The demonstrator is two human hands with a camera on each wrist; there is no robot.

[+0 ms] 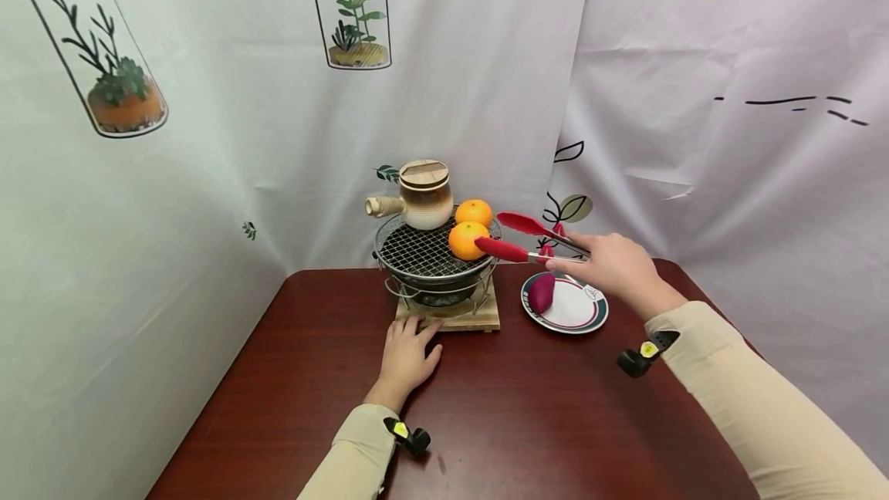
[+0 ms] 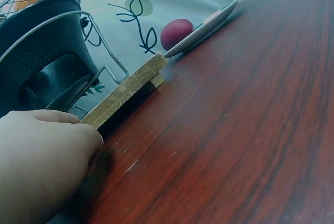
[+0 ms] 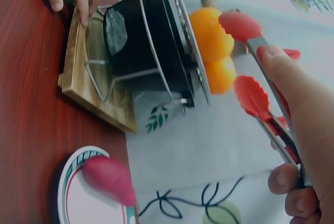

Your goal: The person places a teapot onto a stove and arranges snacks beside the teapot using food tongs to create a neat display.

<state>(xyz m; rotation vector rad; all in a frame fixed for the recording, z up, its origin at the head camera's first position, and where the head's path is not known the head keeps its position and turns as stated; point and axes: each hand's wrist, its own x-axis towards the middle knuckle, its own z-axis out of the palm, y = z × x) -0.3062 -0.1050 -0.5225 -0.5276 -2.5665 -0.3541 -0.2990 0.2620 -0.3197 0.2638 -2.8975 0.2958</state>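
My right hand point(image 1: 614, 272) grips red-tipped metal tongs point(image 3: 271, 98) with their two arms spread apart. One red tip overlaps the front orange point(image 1: 468, 241) in the head view; the other is out to its right, behind. A second orange point(image 1: 474, 212) sits just behind the first, both on the wire mesh of a round black grill stove point(image 1: 417, 249). My left hand point(image 1: 406, 357) rests at the near edge of the wooden board point(image 1: 454, 322) under the stove, fingers extended onto it and thumb spread to the side.
A clay pot point(image 1: 427, 203) with a wooden lid and side handle stands at the mesh's back. Right of the stove, a rimmed plate point(image 1: 579, 319) bears a purple-red oval item point(image 1: 541, 294). White printed cloth point(image 1: 479, 99) hangs behind the dark red table point(image 1: 278, 407).
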